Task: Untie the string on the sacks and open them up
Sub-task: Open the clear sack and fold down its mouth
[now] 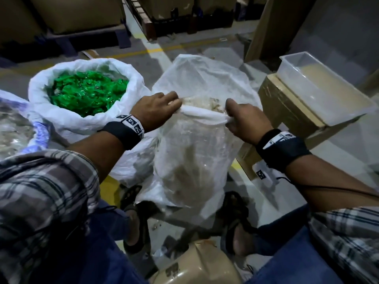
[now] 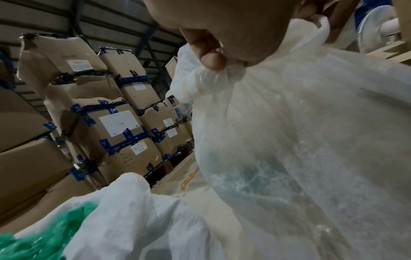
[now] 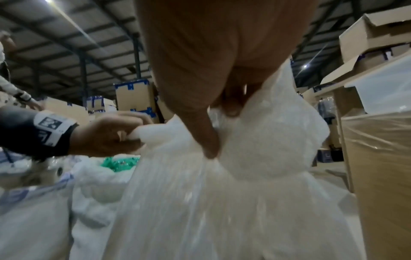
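A translucent white sack (image 1: 190,152) stands on the floor between my feet, its mouth open and its near rim rolled down. Pale contents (image 1: 205,103) show inside. My left hand (image 1: 158,109) grips the rolled rim on the left side, thumb and fingers pinching the plastic (image 2: 213,59) (image 3: 111,137). My right hand (image 1: 244,121) grips the rim on the right side, its fingers curled into the plastic (image 3: 211,140). No string shows in any view. To the left stands a second white sack (image 1: 61,111), open and full of green pieces (image 1: 86,93).
A third sack (image 1: 16,124) sits at the far left. A clear plastic tub (image 1: 324,87) rests on a cardboard box (image 1: 287,111) at the right. Stacked cartons (image 2: 106,112) line the back. A brown bag (image 1: 196,265) lies by my sandalled feet.
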A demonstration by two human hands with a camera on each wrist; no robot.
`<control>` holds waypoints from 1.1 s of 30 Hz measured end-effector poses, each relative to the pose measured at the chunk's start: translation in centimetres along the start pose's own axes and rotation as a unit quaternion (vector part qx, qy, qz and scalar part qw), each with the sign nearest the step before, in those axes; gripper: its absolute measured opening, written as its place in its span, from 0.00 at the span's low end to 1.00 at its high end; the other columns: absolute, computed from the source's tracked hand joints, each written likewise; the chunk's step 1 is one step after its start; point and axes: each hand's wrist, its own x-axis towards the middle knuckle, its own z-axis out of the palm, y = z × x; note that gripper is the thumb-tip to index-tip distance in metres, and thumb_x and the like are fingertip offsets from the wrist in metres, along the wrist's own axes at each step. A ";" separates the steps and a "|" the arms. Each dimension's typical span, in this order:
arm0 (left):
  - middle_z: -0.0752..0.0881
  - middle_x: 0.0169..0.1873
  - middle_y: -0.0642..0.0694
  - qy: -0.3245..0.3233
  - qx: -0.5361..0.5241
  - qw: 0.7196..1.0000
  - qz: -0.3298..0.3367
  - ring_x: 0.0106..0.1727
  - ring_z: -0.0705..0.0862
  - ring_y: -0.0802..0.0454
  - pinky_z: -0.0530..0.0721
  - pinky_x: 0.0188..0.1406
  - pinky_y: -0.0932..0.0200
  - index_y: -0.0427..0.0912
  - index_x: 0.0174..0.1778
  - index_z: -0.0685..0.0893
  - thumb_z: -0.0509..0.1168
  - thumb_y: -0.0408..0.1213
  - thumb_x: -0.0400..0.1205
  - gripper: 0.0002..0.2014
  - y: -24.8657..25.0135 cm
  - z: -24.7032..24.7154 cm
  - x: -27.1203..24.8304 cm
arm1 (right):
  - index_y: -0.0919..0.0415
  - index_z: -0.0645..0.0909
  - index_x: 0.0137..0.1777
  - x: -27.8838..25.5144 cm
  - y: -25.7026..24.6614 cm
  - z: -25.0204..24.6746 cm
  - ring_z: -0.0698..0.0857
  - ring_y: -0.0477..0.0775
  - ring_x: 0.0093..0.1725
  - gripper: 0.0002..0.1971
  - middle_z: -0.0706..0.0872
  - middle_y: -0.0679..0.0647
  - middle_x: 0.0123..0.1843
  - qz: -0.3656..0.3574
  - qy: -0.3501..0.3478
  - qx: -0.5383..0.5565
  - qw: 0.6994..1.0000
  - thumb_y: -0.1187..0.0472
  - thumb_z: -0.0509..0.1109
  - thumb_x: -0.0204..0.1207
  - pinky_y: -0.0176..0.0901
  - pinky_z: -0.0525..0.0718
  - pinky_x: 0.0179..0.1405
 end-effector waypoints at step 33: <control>0.68 0.78 0.39 -0.101 -0.122 0.984 -0.086 0.70 0.77 0.35 0.80 0.65 0.38 0.47 0.86 0.60 0.68 0.59 0.80 0.41 2.3 -4.9 3.2 | 0.66 0.80 0.57 2.1 -0.5 -3.1 0.82 0.60 0.50 0.13 0.84 0.63 0.49 0.339 -0.179 0.783 0.491 0.68 0.53 0.87 0.55 0.79 0.67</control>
